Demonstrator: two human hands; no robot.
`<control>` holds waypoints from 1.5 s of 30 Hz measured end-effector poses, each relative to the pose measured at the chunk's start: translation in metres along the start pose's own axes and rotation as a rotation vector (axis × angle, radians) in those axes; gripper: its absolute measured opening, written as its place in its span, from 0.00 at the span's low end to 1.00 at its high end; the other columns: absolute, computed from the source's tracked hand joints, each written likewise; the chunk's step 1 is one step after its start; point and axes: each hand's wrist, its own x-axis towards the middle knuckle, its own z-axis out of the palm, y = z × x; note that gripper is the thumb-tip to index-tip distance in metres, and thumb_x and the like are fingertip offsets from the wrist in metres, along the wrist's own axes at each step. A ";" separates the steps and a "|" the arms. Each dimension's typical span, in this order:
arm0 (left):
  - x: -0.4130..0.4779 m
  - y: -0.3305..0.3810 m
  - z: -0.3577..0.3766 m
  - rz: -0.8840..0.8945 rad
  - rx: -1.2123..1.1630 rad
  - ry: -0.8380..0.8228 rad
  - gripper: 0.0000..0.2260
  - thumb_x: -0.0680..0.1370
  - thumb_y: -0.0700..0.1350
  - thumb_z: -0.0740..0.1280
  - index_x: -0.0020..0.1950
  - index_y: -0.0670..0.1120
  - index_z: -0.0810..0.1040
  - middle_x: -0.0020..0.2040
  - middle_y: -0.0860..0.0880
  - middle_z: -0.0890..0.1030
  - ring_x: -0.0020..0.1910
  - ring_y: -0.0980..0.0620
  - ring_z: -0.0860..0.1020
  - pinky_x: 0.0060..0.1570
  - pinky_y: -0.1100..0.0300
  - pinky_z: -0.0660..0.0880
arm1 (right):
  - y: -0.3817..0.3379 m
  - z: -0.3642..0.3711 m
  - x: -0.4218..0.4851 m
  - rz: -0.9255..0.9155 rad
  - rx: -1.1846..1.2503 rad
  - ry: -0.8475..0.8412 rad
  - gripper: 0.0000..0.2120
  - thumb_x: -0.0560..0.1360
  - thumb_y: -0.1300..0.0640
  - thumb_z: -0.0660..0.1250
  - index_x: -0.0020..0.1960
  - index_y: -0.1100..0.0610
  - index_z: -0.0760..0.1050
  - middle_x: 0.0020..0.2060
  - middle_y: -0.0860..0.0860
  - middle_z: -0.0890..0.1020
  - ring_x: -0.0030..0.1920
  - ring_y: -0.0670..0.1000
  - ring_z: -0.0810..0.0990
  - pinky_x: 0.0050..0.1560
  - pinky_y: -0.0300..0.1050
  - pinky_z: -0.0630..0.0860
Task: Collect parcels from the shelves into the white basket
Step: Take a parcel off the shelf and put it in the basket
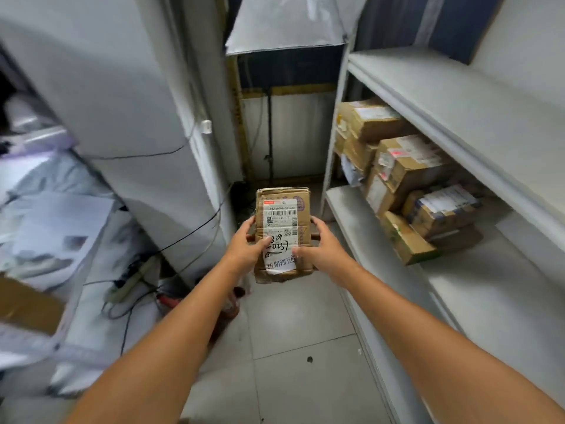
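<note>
Parcel (pixel 282 206), creased oblong cardboard, held in the grip of left hand (pixel 249 246) and right hand (pixel 319 244)

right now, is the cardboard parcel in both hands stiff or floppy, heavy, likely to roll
The cardboard parcel is probably stiff: it keeps a boxy shape between the left hand and right hand, though crumpled edges suggest worn board. It seems fairly light, since curled fingers at its sides hold it out in the air. Flat-sided, it should not roll.
</note>
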 end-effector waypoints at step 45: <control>-0.458 -0.216 -0.109 -0.498 -0.565 1.481 0.27 0.80 0.41 0.68 0.76 0.56 0.63 0.63 0.47 0.77 0.57 0.48 0.80 0.59 0.47 0.79 | 0.054 0.386 -0.243 -0.277 -0.474 -1.396 0.36 0.72 0.60 0.76 0.75 0.50 0.64 0.61 0.47 0.78 0.56 0.47 0.79 0.52 0.41 0.76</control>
